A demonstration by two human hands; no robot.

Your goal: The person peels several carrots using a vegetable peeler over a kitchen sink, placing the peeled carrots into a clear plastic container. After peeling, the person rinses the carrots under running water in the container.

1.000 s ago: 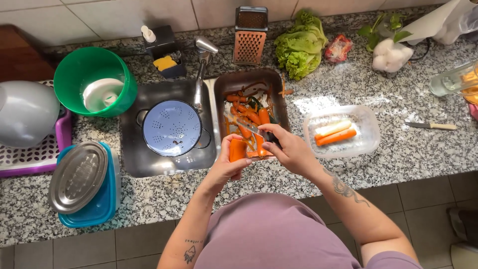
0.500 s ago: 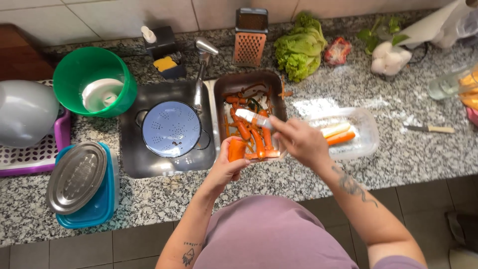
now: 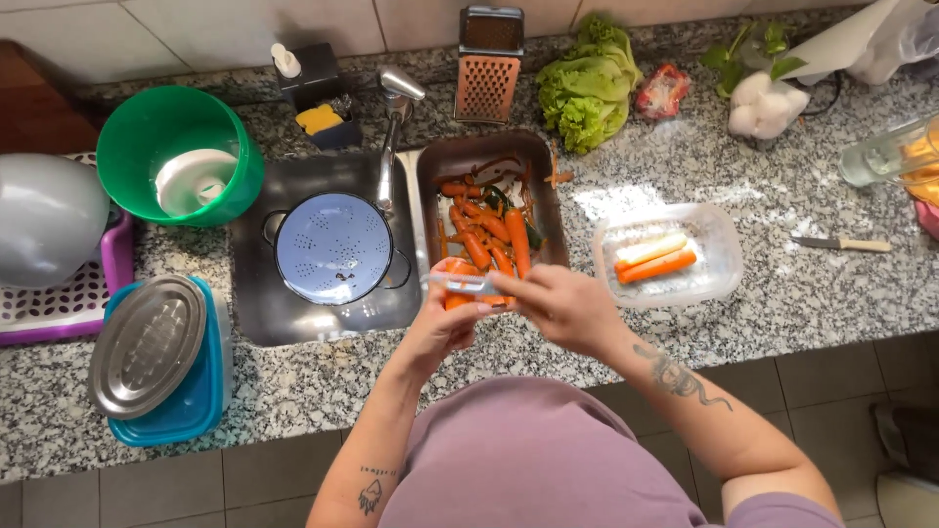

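My left hand (image 3: pixel 442 328) grips a carrot (image 3: pixel 456 284) pointing away over the sink tray (image 3: pixel 426 166); my right hand (image 3: pixel 562 308) pinches a peeler (image 3: pixel 460 284) lying across it.

Carrot (image 3: pixel 456 296): mostly covered by the left hand (image 3: pixel 442 328); only its orange end shows. Peeler (image 3: pixel 468 284): blade blurred, handle hidden inside the right hand (image 3: pixel 562 308). Far right, a clear jug (image 3: pixel 895 156) is cut off by the edge. Far left, a grey dome (image 3: pixel 44 215) is also cut off. Contents of the tray (image 3: pixel 430 161) partly hidden by both hands.
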